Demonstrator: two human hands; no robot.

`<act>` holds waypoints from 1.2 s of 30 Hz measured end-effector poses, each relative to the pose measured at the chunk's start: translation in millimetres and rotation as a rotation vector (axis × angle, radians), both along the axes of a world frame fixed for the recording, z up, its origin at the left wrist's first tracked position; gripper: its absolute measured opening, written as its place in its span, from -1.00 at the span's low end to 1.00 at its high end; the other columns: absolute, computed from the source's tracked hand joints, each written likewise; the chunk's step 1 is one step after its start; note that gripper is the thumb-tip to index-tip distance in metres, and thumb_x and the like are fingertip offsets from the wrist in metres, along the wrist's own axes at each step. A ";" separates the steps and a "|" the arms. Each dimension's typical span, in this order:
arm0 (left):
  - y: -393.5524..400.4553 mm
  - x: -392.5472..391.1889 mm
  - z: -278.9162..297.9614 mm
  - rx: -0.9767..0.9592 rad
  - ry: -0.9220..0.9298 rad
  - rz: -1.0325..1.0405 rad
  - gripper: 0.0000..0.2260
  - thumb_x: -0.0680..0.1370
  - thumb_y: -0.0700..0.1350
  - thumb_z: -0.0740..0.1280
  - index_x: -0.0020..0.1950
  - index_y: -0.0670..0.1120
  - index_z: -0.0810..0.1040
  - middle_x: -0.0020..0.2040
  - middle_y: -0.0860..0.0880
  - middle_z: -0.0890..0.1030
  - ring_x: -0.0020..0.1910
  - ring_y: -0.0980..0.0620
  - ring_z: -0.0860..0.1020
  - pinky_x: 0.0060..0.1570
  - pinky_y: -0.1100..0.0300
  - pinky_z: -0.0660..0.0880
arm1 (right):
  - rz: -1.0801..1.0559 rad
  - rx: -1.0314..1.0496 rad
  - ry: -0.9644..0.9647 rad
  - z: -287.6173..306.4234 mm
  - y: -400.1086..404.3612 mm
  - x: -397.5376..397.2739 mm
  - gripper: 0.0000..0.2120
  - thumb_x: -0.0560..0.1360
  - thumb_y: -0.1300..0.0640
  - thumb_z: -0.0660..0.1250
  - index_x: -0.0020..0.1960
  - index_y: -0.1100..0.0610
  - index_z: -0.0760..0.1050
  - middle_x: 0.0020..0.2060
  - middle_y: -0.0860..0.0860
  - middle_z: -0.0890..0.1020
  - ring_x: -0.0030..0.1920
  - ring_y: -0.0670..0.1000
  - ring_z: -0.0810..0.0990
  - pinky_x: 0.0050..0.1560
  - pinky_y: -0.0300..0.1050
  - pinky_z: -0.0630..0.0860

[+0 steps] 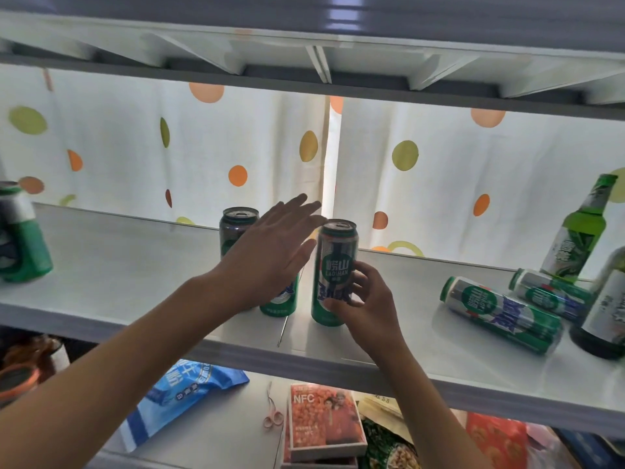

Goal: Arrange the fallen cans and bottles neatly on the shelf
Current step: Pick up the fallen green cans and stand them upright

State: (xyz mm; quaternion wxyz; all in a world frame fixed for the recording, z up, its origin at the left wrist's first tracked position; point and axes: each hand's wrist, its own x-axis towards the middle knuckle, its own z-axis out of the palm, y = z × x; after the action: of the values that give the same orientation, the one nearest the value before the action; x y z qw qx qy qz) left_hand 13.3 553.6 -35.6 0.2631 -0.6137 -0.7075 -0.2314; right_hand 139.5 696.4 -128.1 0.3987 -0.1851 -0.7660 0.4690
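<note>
On the white metal shelf (111,265), two green aluminium cans (500,313) lie on their sides at the right, beside two green glass bottles (581,231); another green can (20,235) stands far left. The left hand (270,255), fingers straight and spread, hovers in front of two upright cans (236,228). The right hand (363,302) grips the lower half of a tall green-and-silver can (334,258), upright near the front edge, centre.

The cans (334,272) are green w/ silver tops & blue letters, the bottle (580,231) is green, the shelf (135,265) is white, & the curtain (152,147) is white w/ orange, green & yellow dots.
</note>
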 end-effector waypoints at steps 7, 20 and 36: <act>17.4 4.5 -29.1 0.005 0.195 0.069 -0.58 0.57 -0.12 0.29 0.43 -0.09 0.37 0.50 -0.12 0.30 0.53 -0.11 0.16 0.47 -0.13 0.14 | 0.014 -0.005 -0.029 -10.5 3.2 -5.0 -0.35 0.40 0.30 0.52 0.36 -0.01 0.30 0.26 -0.06 0.53 0.21 -0.08 0.54 0.17 -0.30 0.54; 52.1 66.2 -48.4 0.130 0.104 -0.277 -0.57 0.51 -0.14 0.39 0.37 -0.08 0.43 0.49 -0.10 0.33 0.54 -0.09 0.11 0.46 -0.13 0.10 | -0.320 -0.066 0.054 -5.5 2.3 57.9 -0.42 0.40 -0.02 0.40 0.40 -0.06 0.37 0.35 -0.04 0.51 0.35 -0.11 0.46 0.43 -0.01 0.35; 159.3 134.9 -95.2 0.052 0.039 -0.549 -0.64 0.57 -0.10 0.29 0.37 -0.07 0.41 0.47 -0.09 0.36 0.52 -0.10 0.19 0.44 -0.17 0.21 | -0.763 0.040 -0.098 -13.6 28.1 208.0 -0.44 0.51 0.16 0.37 0.47 -0.09 0.35 0.41 -0.17 0.41 0.33 -0.19 0.33 0.38 -0.13 0.30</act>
State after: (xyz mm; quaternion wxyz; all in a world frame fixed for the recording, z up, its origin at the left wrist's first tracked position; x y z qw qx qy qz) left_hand 148.1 712.9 -130.9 0.2198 -0.7800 -0.5031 -0.3004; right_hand 347.5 724.6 -141.6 0.5111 -0.4714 -0.6691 0.2624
